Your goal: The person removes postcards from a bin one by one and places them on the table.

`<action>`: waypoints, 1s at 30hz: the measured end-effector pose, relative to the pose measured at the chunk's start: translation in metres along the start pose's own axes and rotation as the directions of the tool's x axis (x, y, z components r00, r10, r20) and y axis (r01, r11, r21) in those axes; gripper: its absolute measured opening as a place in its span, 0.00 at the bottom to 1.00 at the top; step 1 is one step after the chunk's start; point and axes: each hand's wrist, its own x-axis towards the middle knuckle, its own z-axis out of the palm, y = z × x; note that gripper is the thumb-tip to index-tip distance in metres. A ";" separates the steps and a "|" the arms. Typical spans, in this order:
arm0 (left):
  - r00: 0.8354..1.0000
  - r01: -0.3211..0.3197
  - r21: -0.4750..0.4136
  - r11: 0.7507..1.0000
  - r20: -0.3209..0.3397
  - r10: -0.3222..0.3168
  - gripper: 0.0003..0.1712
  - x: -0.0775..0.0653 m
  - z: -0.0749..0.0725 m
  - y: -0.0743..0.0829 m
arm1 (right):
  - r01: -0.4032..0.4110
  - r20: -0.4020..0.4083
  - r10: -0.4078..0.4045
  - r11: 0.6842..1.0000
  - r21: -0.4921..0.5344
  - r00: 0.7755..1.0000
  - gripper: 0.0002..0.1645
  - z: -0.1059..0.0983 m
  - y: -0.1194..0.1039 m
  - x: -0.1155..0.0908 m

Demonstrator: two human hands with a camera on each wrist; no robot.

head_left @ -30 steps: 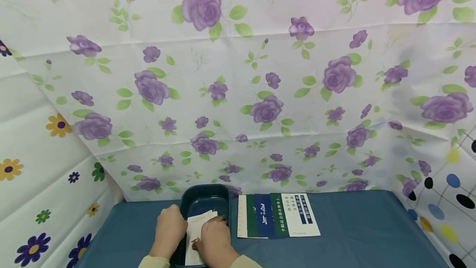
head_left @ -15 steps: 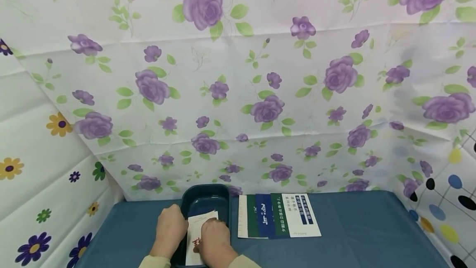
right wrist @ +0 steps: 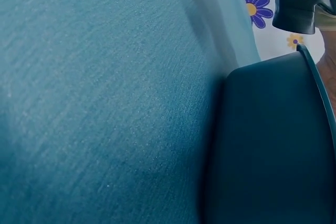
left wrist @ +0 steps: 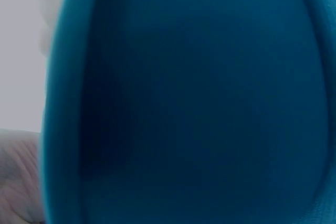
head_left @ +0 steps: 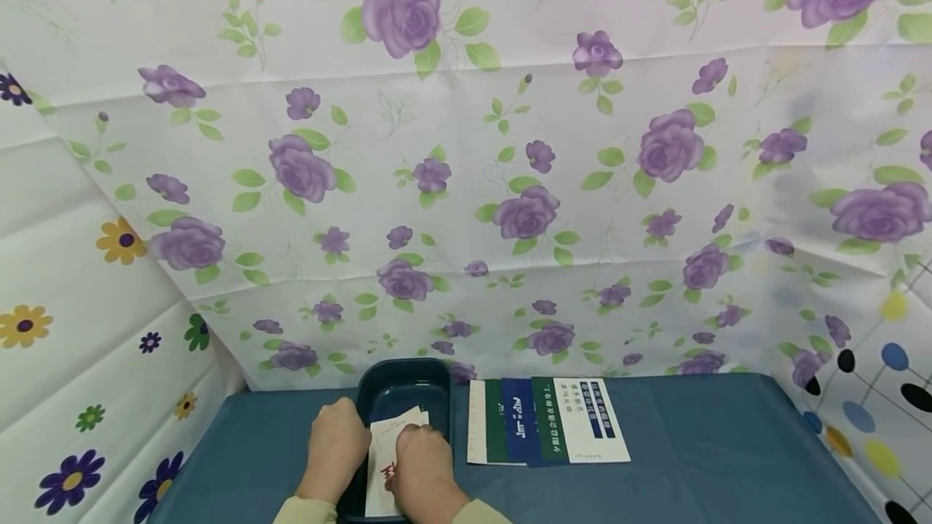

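In the head view, a dark teal plastic tub stands on the teal table, its lower end at the frame's bottom edge. A small stack of white cards with red print lies within its outline. My left hand reaches over the left rim, fingers curled at the cards' left edge, fingertips hidden. My right hand grips the cards from the right, its thumb over the red print. In the left wrist view, the tub's wall fills most of the picture. The right wrist view shows the tub's outer side.
Right of the tub, several overlapping cards in white, green and blue lie fanned on the table. A purple-flowered sheet hangs behind the table. Patterned sheets close off both sides. A dark wrist mount appears in the right wrist view.
The upper edges of the cards shift slightly against each other, even half a second ago and offset now. Both hands keep nearly the same place. The fanned cards lie as before.
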 end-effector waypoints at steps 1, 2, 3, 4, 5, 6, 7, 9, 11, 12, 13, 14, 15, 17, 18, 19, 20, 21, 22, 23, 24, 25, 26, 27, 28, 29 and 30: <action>1.000 -0.003 0.000 1.000 0.002 0.003 0.03 0.000 0.000 0.000 | 0.001 -0.001 -0.001 1.000 0.000 1.000 0.37 0.000 0.000 0.000; 1.000 -0.005 0.001 1.000 0.003 0.005 0.03 0.000 0.000 0.000 | 0.002 -0.001 -0.002 1.000 -0.002 1.000 0.37 0.001 0.001 0.000; 1.000 -0.007 0.004 1.000 0.002 0.007 0.03 0.000 0.000 0.001 | 0.003 -0.004 -0.003 1.000 -0.002 1.000 0.36 0.001 0.001 0.000; 1.000 -0.010 0.004 1.000 -0.002 0.010 0.04 -0.001 0.000 0.001 | 0.002 0.002 -0.002 1.000 -0.006 1.000 0.37 0.001 0.001 0.000; 1.000 -0.010 0.007 1.000 -0.002 0.010 0.04 -0.001 0.000 0.001 | 0.000 0.009 0.000 1.000 -0.011 1.000 0.38 0.001 0.001 0.001; 1.000 -0.008 0.008 1.000 0.000 0.008 0.05 -0.001 0.000 0.001 | 0.001 0.013 -0.001 1.000 -0.018 1.000 0.40 0.001 0.001 0.001; 1.000 -0.008 0.009 1.000 -0.002 0.008 0.05 -0.001 0.000 0.001 | 0.001 0.010 -0.001 1.000 -0.024 1.000 0.43 0.001 0.001 0.001; 1.000 -0.010 0.011 1.000 -0.008 0.010 0.06 -0.001 0.000 0.001 | 0.000 0.006 0.001 0.999 -0.037 1.000 0.51 0.000 0.000 0.001; 1.000 -0.012 0.011 1.000 -0.011 0.012 0.05 -0.001 0.000 0.001 | -0.001 0.004 0.002 0.999 -0.053 1.000 0.59 -0.001 0.000 0.002; 1.000 -0.015 0.010 1.000 -0.015 0.015 0.05 -0.001 0.000 0.001 | -0.001 0.000 0.001 0.998 -0.060 1.000 0.61 -0.002 0.000 0.002; 1.000 -0.018 0.010 1.000 -0.019 0.018 0.05 -0.001 0.000 0.001 | -0.002 0.000 0.002 0.998 -0.060 1.000 0.63 -0.002 0.001 0.002; 1.000 -0.020 0.010 1.000 -0.023 0.020 0.05 -0.002 0.000 0.001 | -0.006 0.001 0.006 0.998 -0.056 1.000 0.63 -0.002 0.001 0.002; 0.999 -0.022 0.011 1.000 -0.025 0.022 0.05 -0.002 0.000 0.001 | -0.007 0.001 0.007 0.999 -0.054 1.000 0.62 -0.003 0.002 0.002; 0.999 -0.022 0.008 1.000 -0.026 0.022 0.04 -0.002 0.001 0.001 | -0.004 -0.011 0.004 1.000 -0.025 1.000 0.54 -0.003 0.003 0.001; 1.000 -0.021 0.005 1.000 -0.023 0.021 0.04 -0.002 0.001 0.001 | 0.001 -0.021 -0.001 1.000 -0.004 1.000 0.48 -0.003 0.004 0.001; 1.000 -0.020 0.004 1.000 -0.021 0.020 0.04 -0.002 0.001 0.001 | 0.010 -0.036 -0.010 1.000 0.015 0.999 0.41 -0.003 0.005 0.000; 1.000 -0.019 0.003 1.000 -0.020 0.019 0.04 -0.003 0.001 0.001 | 0.021 -0.051 -0.019 0.999 0.036 0.999 0.33 -0.003 0.006 0.000; 1.000 -0.017 -0.001 1.000 -0.018 0.017 0.03 -0.003 0.001 0.002 | 0.036 -0.062 -0.033 0.998 0.057 0.998 0.26 -0.003 0.008 -0.001; 1.000 -0.015 -0.004 1.000 -0.015 0.015 0.03 -0.003 0.002 0.002 | 0.053 -0.072 -0.048 0.996 0.077 0.996 0.21 -0.004 0.009 -0.001; 1.000 -0.014 -0.004 1.000 -0.014 0.014 0.03 -0.003 0.001 0.002 | 0.069 -0.076 -0.061 0.993 0.095 0.995 0.17 -0.005 0.010 -0.002; 1.000 -0.012 -0.005 1.000 -0.013 0.012 0.03 -0.003 0.001 0.002 | 0.084 -0.079 -0.075 0.991 0.107 0.994 0.15 -0.006 0.012 -0.002; 1.000 -0.010 -0.004 1.000 -0.012 0.010 0.03 -0.003 0.001 0.002 | 0.099 -0.076 -0.090 0.987 0.128 0.993 0.13 -0.007 0.013 -0.002; 1.000 -0.007 -0.005 1.000 -0.008 0.007 0.03 -0.003 0.001 0.003 | 0.109 -0.064 -0.100 0.980 0.168 0.993 0.12 -0.009 0.015 -0.003; 1.000 -0.002 -0.008 1.000 -0.002 0.002 0.03 -0.003 0.000 0.003 | 0.120 -0.064 -0.109 0.973 0.199 0.992 0.11 -0.011 0.016 -0.003; 1.000 0.003 -0.005 1.000 0.002 -0.003 0.03 -0.003 0.000 0.003 | 0.126 -0.064 -0.114 0.964 0.235 0.991 0.10 -0.013 0.017 -0.003; 1.000 0.008 -0.005 1.000 0.007 -0.008 0.03 -0.003 -0.001 0.003 | 0.127 -0.058 -0.115 0.950 0.287 0.992 0.10 -0.015 0.019 -0.003; 1.000 0.016 -0.007 1.000 0.015 -0.016 0.03 -0.003 -0.002 0.003 | 0.125 -0.057 -0.112 0.933 0.338 0.992 0.09 -0.017 0.020 -0.003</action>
